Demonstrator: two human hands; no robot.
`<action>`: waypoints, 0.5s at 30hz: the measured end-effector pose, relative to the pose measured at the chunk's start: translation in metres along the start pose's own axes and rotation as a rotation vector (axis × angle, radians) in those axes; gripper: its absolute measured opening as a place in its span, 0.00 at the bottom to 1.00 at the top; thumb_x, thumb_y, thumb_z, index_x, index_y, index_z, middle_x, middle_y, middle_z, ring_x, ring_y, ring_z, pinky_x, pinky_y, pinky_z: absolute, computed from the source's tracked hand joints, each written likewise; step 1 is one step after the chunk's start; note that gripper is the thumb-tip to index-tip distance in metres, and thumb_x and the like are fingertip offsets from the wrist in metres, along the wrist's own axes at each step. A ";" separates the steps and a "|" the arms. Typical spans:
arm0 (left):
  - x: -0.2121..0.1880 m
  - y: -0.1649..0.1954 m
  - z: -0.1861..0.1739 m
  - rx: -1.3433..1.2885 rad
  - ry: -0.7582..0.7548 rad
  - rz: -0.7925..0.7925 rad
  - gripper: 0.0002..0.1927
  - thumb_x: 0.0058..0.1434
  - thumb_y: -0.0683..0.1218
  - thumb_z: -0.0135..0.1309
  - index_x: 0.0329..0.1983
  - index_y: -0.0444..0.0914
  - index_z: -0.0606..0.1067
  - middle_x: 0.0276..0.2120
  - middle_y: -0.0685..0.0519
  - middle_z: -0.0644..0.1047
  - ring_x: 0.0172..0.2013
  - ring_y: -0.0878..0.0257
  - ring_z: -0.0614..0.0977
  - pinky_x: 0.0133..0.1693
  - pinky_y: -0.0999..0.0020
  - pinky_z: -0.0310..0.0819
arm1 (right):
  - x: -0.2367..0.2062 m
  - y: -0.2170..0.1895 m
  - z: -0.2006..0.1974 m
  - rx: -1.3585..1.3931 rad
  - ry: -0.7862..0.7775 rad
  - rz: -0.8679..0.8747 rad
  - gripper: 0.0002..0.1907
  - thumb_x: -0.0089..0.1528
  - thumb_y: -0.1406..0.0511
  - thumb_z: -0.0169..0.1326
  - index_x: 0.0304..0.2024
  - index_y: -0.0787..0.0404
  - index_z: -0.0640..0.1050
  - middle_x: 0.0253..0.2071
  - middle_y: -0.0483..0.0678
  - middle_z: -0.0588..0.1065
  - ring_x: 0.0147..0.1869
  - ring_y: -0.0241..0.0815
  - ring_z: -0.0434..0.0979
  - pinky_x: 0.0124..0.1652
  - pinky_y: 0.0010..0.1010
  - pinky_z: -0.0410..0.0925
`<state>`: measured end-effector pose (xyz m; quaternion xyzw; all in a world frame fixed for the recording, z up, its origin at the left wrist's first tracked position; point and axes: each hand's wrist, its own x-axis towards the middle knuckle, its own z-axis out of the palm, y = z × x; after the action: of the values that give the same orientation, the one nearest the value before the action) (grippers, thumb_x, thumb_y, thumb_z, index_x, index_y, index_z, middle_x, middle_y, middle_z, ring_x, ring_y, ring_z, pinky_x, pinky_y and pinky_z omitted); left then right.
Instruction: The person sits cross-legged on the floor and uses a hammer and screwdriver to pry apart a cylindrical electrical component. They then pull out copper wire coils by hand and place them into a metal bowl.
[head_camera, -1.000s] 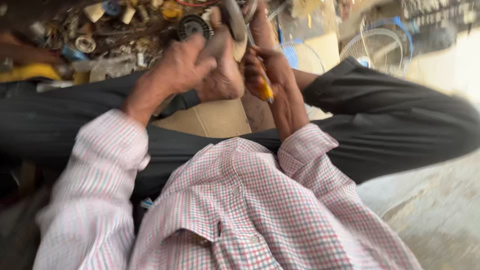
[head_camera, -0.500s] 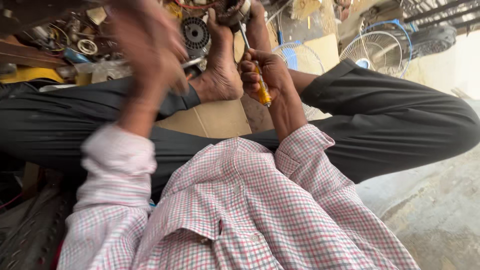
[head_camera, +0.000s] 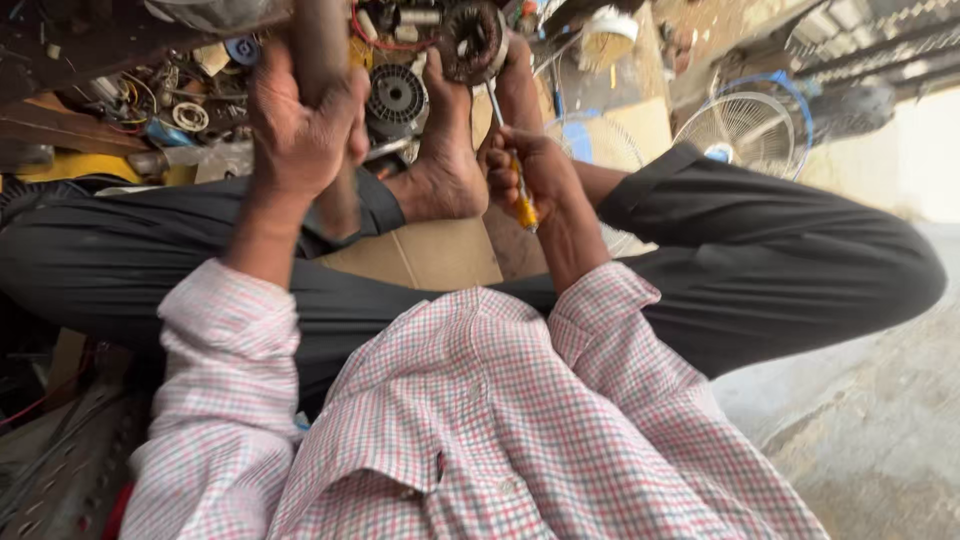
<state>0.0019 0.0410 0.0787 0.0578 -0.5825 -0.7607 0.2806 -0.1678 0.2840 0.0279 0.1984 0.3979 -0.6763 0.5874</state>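
Note:
My left hand (head_camera: 300, 135) is raised at the upper left, its fingers closed around a thick dark bar (head_camera: 322, 55) that runs down past my wrist. My right hand (head_camera: 535, 175) grips a screwdriver with a yellow handle (head_camera: 523, 208). The thin shaft points up toward a round motor core with copper windings (head_camera: 472, 40). That core rests against my bare foot (head_camera: 445, 160). I sit cross-legged in dark trousers and a checked shirt.
A round black ribbed motor part (head_camera: 397, 97) lies beside the foot. Loose wires, rings and small parts (head_camera: 165, 100) crowd the upper left. A cardboard sheet (head_camera: 430, 255) lies under my legs. A white fan guard (head_camera: 745, 130) and a blue-rimmed one (head_camera: 585, 135) stand behind.
My left hand left the motor core by my foot, rose to the upper left and now grips the dark bar. My right hand kept hold of the screwdriver.

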 end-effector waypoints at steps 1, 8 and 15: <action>-0.002 -0.009 0.010 0.019 0.084 0.038 0.16 0.74 0.44 0.54 0.58 0.36 0.63 0.32 0.54 0.74 0.23 0.69 0.75 0.23 0.71 0.73 | 0.001 -0.001 -0.001 0.022 -0.029 0.001 0.13 0.72 0.61 0.44 0.33 0.57 0.68 0.23 0.40 0.67 0.18 0.31 0.62 0.16 0.21 0.57; -0.026 -0.089 0.017 0.879 -0.368 -0.228 0.27 0.64 0.51 0.61 0.55 0.30 0.67 0.39 0.30 0.77 0.43 0.33 0.81 0.44 0.42 0.75 | 0.007 -0.004 -0.012 -0.003 0.005 -0.039 0.09 0.68 0.63 0.42 0.33 0.54 0.71 0.21 0.40 0.66 0.14 0.32 0.59 0.12 0.22 0.54; 0.012 -0.129 0.009 0.797 -0.154 0.097 0.28 0.61 0.50 0.65 0.57 0.31 0.68 0.46 0.31 0.78 0.48 0.34 0.80 0.50 0.43 0.76 | 0.021 0.005 -0.030 0.005 0.004 -0.038 0.12 0.71 0.61 0.42 0.34 0.56 0.69 0.22 0.42 0.66 0.17 0.34 0.61 0.16 0.24 0.57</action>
<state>-0.0584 0.0634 -0.0337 0.0774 -0.8531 -0.4632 0.2274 -0.1734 0.2937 -0.0071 0.1936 0.4008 -0.6879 0.5734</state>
